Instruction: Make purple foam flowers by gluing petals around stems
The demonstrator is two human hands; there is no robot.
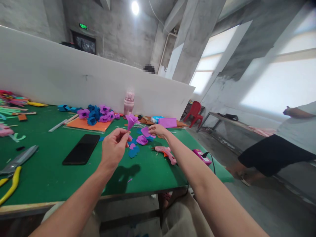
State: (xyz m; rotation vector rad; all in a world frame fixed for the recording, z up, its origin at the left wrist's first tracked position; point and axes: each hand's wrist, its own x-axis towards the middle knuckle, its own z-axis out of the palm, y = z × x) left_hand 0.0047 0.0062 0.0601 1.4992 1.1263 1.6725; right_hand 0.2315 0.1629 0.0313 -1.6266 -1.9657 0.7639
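Petals (142,140), purple and blue, lie in a small heap on the green table (49,174) right under the right hand (157,130), whose fingers curl down onto a purple piece there (whether they actually pinch it I cannot tell). The left hand (114,146), nearer and to the left of the heap, pinches the stem of a purple cone (131,120) between thumb and fingertips, holding it upright. A pink glue gun (166,153) lies just beside the right forearm, a black phone (81,148) left of the left hand.

A black phone (81,149) lies on the green desk (49,174), yellow-handled pliers (11,187) at its left edge, a pink bottle (128,102) by the white board (61,79), a red chair (195,112) beyond.
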